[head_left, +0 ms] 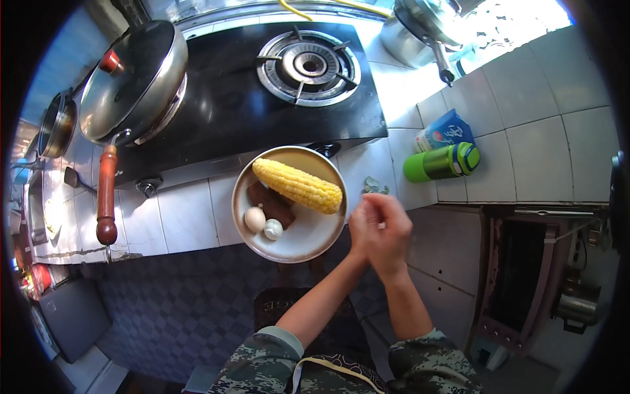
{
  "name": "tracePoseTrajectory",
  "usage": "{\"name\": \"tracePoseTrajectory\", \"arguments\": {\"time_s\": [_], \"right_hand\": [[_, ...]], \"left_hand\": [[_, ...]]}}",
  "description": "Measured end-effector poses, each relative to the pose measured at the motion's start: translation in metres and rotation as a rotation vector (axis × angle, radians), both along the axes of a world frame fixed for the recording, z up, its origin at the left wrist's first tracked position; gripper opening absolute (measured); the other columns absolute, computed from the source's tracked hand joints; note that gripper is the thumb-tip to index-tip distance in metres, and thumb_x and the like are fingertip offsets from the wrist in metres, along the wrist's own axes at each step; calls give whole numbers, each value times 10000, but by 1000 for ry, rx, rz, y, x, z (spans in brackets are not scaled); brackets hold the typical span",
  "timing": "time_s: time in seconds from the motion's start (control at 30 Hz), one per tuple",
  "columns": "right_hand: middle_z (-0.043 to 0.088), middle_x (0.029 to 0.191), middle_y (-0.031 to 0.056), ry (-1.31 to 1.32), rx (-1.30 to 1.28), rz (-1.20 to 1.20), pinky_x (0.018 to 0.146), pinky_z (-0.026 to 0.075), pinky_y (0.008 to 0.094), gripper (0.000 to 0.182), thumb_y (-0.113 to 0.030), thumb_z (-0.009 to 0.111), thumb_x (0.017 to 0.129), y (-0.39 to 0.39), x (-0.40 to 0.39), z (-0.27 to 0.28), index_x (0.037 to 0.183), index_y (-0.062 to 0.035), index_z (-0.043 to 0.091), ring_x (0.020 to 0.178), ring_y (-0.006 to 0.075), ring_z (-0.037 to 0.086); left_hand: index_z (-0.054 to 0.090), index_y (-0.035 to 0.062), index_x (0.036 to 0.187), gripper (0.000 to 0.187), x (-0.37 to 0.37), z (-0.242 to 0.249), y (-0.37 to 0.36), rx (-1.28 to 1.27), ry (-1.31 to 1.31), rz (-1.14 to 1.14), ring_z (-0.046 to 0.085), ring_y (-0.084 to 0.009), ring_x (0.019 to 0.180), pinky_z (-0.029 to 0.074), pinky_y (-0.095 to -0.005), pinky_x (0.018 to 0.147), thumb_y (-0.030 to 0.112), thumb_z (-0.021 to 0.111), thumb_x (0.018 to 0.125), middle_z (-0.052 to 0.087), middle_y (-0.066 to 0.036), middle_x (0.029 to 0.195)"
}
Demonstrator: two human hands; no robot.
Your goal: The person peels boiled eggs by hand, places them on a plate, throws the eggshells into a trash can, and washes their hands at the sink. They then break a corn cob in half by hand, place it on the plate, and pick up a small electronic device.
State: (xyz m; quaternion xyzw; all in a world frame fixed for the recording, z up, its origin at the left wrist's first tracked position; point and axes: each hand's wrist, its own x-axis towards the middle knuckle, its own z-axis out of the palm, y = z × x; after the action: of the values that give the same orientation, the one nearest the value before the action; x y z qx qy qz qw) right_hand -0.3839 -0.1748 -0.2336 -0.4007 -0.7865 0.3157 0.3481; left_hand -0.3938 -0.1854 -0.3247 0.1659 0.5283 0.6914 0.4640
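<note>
My left hand [361,223] and my right hand [391,231] are pressed together just right of the plate, fingers curled over each other. A small white spot shows between them; what they hold, if anything, is hidden. The round plate [308,244] overhangs the counter's front edge. On it lie a cooked yellow corn cob [298,186], reddish-brown pieces [270,205] partly under the cob, a pale brown egg [254,218] and a smaller white egg-like piece [273,229]. Beyond my hands, small pale green bits [375,186] rest on the tiles.
A black gas stove [216,72] stands behind the plate, with a lidded pan [141,79] on its left burner; the wooden handle [106,197] juts over the counter edge. To the right are a green bottle [433,164], a blue packet [449,128] and a metal pot [407,39].
</note>
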Motion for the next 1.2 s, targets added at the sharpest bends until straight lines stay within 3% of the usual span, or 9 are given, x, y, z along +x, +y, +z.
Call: {"name": "tracePoseTrajectory", "arguments": {"time_s": [0.03,0.27,0.3,0.43,0.57,0.7,0.77,0.8,1.2], "right_hand": [[620,900,87,-49,-28,-96,644,486,293,150,-31,643,826,12,20,-9,974,-12,636,739,161,604],[642,951,53,-108,-350,-250,726,490,241,247,3,609,838,67,101,-107,1083,-1,635,807,109,597],[617,994,107,-71,-343,-226,770,495,319,267,-19,623,807,72,101,-112,1074,-24,638,857,220,615],[593,1138,140,-7,-73,1,944,427,380,295,-107,639,822,93,89,-115,1107,-32,622,1103,314,534],[579,1189,139,-44,71,259,950,429,391,327,-118,650,809,116,67,-122,1123,-33,618,1125,309,524],[651,1026,135,76,-42,595,898,467,383,175,-113,662,794,131,59,-140,933,-8,669,1018,296,593],[665,772,108,174,-245,747,789,508,381,110,-86,681,779,125,60,-139,726,8,658,840,279,649],[665,772,108,176,-259,751,789,508,381,110,-86,681,779,117,66,-142,726,8,658,840,279,649],[515,609,64,252,-163,942,563,421,366,277,-96,734,711,24,100,-144,555,-67,508,593,244,508]], "left_hand": [[609,-32,1056,176,0,-3,9,-55,-368,18,595,-149,1012,472,-258,872,0,535,900,634,-78,1084],[563,-61,1200,302,4,-25,7,-118,-255,63,589,-217,1116,473,-309,941,27,470,926,615,-156,1175],[556,-64,1201,308,3,-21,-1,-172,-418,-1,583,-238,1131,468,-325,954,55,475,929,612,-166,1182],[524,-69,1216,359,13,-44,-28,-363,-822,-228,542,-323,1191,431,-414,1017,163,449,952,589,-210,1212],[484,-63,1260,476,23,-97,-24,-313,-1198,-284,446,-382,1277,317,-491,1105,306,381,977,516,-246,1299],[483,-35,1280,489,24,-138,-16,-77,-1358,-298,454,-382,1260,325,-486,1096,337,421,969,513,-227,1306],[532,-2,1221,452,29,-125,-10,66,-353,-330,515,-374,1182,384,-478,1048,359,467,957,562,-208,1234],[532,-2,1221,452,33,-129,-12,53,-357,-322,515,-374,1182,384,-478,1048,359,467,957,562,-208,1234],[597,34,961,274,23,-118,-46,-139,-1315,-132,608,-337,1036,495,-450,928,299,533,938,639,-184,1057]]}}
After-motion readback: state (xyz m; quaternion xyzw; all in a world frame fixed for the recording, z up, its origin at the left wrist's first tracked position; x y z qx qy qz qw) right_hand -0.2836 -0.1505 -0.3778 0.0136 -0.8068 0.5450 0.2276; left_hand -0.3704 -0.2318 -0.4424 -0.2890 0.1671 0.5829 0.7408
